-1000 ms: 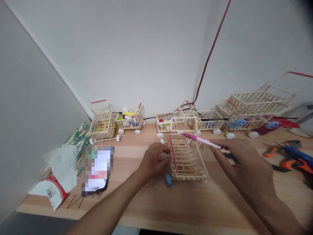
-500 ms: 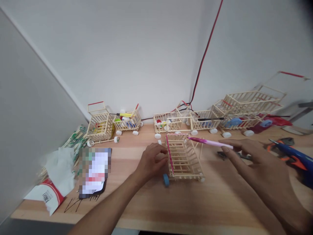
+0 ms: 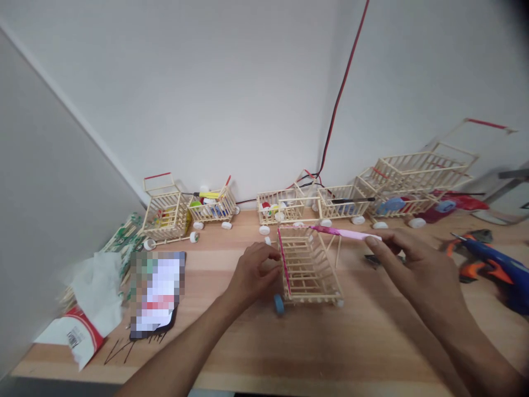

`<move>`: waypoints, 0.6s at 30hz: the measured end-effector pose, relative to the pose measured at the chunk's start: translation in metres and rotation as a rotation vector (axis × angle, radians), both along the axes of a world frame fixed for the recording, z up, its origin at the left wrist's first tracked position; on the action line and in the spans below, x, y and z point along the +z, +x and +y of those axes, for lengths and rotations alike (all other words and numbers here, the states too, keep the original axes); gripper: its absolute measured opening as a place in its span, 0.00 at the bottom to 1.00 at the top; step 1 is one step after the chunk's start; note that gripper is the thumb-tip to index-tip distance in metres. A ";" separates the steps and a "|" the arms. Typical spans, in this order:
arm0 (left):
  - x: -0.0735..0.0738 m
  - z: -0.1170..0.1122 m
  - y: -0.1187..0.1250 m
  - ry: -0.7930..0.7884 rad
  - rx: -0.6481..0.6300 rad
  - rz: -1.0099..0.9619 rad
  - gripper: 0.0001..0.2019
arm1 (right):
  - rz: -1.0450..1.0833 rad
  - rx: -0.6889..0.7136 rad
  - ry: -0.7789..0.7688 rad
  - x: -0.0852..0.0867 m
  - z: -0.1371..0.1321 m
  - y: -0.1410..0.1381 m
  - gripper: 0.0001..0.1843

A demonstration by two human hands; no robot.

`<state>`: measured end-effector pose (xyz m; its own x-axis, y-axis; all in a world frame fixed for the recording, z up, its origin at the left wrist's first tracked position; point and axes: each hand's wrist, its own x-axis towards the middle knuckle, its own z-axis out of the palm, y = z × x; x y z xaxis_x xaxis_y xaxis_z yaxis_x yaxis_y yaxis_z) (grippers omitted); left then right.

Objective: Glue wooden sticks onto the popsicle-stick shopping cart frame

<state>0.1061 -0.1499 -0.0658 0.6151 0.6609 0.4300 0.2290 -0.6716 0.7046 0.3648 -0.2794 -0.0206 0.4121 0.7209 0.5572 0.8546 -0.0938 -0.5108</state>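
A miniature shopping cart [image 3: 308, 275] made of thin wooden sticks stands on the table in front of me. Its left top rail is coloured pink, and a blue wheel [image 3: 279, 304] shows at its near left corner. My left hand [image 3: 257, 270] steadies the cart, thumb and fingers closed at its left side; the exact contact of the fingertips is partly hidden. A pink marker [image 3: 351, 234] is pinched in my right hand [image 3: 407, 259], pointing left, its tip at the cart's far top rail. That rail bears some pink.
Several similar carts [image 3: 345, 202] line the wall. At left lie bundled sticks [image 3: 126, 237], torn white packaging [image 3: 85, 336] and a phone [image 3: 159, 292] with a blurred screen. A blue glue gun [image 3: 491, 262] and orange-handled tool [image 3: 473, 270] are at right.
My right hand has moved the marker slightly left along the cart's far rail. My left hand stays at the cart's side. The whole view has shifted a little.
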 end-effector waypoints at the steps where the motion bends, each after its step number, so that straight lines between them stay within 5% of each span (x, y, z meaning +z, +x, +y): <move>1: 0.000 0.000 0.000 0.001 0.000 -0.003 0.04 | -0.017 0.002 0.005 0.001 0.000 -0.001 0.17; 18: 0.001 0.000 0.000 0.011 -0.003 0.000 0.03 | 0.116 0.071 0.027 -0.005 0.017 -0.006 0.16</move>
<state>0.1064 -0.1494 -0.0650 0.6171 0.6541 0.4373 0.2271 -0.6802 0.6970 0.3587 -0.2622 -0.0254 0.4239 0.7355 0.5285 0.7934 -0.0202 -0.6083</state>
